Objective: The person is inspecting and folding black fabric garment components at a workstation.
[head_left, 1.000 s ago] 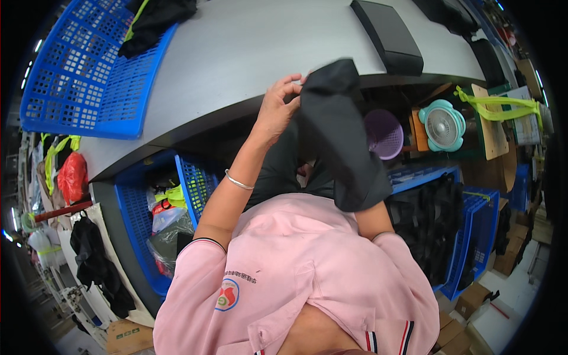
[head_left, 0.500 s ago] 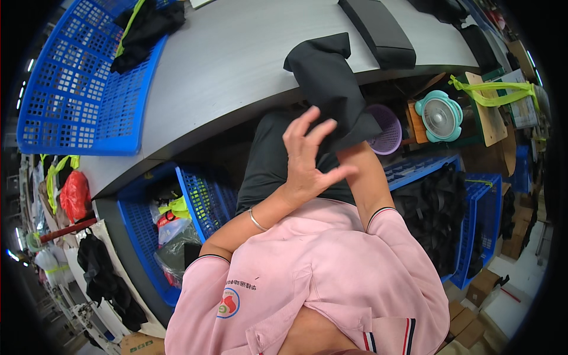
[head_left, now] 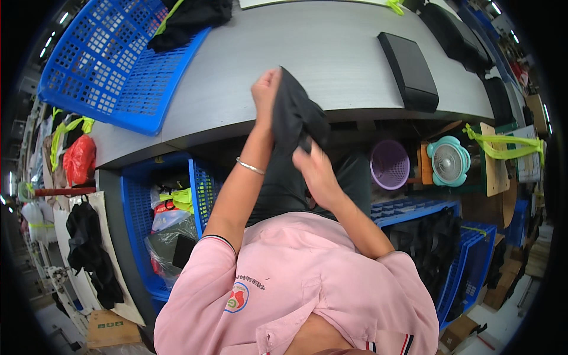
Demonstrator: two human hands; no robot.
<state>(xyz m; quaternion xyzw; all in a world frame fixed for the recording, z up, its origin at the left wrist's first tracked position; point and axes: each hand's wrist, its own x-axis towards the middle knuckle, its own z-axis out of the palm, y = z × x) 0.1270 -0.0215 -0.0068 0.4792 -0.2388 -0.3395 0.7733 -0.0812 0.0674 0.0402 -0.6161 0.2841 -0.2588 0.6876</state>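
Left hand [head_left: 264,94] and right hand [head_left: 316,171] both grip the cloth [head_left: 296,115] at the worktop [head_left: 331,65] edge — bunched, not yet laid flat.

A brown cardboard box [head_left: 109,336] with a small green label sat on the floor at lower left. More brown cartons [head_left: 467,331] lay at lower right. A red plastic bag [head_left: 80,160] hung at the left, and clear and grey plastic bags [head_left: 168,234] filled the blue bin under the counter.
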